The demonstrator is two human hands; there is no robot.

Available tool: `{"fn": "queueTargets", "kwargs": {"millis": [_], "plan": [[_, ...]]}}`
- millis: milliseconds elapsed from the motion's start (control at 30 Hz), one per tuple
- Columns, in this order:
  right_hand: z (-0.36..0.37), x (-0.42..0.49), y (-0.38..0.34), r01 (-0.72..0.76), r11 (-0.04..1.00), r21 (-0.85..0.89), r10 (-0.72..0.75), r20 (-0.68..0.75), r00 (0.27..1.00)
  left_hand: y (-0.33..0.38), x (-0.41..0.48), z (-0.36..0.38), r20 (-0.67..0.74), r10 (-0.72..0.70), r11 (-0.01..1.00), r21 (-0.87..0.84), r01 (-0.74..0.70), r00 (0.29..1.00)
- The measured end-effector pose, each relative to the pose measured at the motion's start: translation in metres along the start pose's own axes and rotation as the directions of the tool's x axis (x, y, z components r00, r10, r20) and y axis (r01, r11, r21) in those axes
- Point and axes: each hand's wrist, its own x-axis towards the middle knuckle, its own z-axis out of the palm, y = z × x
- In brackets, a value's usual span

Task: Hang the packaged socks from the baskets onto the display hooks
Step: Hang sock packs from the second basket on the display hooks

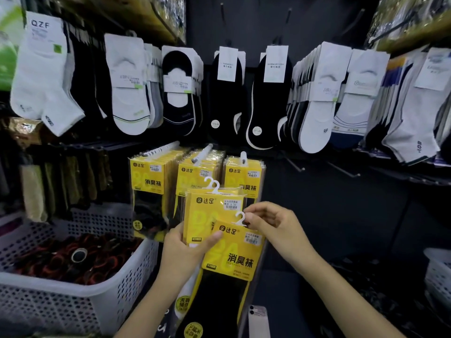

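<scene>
Display wall: one dark panel (317, 215), with goods hung in two rows.
Upper row: roughly nine bunches of carded socks (127, 93), white, black and grey; those at the edges overlap too much to count surely.
Left basket: one pale perforated basket (48, 311) at lower left, holding dark rolled items with red edges.
Hung packs: three stacks of yellow sock packs (148, 181) side by side in the lower row, each on its own white display hook (205, 152).
Held bundle: a bundle of yellow packs (207, 215) just in front of the middle and right stacks, with two white hangers showing at its top.
Front pack: one yellow pack (236, 254), tilted and lying over the bundle's lower right corner, its black sock hanging below.
Right basket: one pale basket (439, 272), cut off at the right edge, contents not visible.
Left hand: the left hand (185, 250) reaches up from below, fingers curled around the bundle's lower edge, thumb pressed on the front pack's top left corner.
Right hand: the right hand (271, 223) comes in from the right, wrist bent, fingertips pinching the front pack's hanger.
Phone: one pale phone (258, 320) at the bottom edge, camera lenses up.
Bare hooks: two dark hooks (294, 164) to the right of the stacks.
Hanger: one small white hook-shaped hanger (240, 218) at the front pack's top.
</scene>
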Motion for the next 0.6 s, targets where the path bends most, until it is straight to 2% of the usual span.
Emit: {"fn": "queueTargets", "kwargs": {"millis": [467, 533, 600], "plan": [[-0.0039, 0.0055, -0.0044, 0.007, 0.991, -0.135, 0.003, 0.070, 0.998, 0.0044, -0.0027, -0.0018, 0.016, -0.021, 0.998, -0.066, 0.022, 1.000], [-0.0029, 0.0047, -0.0034, -0.003, 0.994, -0.112, 0.009, 0.054, 0.999, 0.0042, -0.0018, -0.0003, 0.008, -0.025, 0.997, -0.074, 0.026, 1.000], [-0.0008, 0.0022, -0.0006, -0.063, 0.998, -0.010, 0.063, 0.025, 0.998, 0.0031, 0.0006, 0.0011, -0.014, -0.034, 0.995, -0.093, 0.033, 0.999]]}}
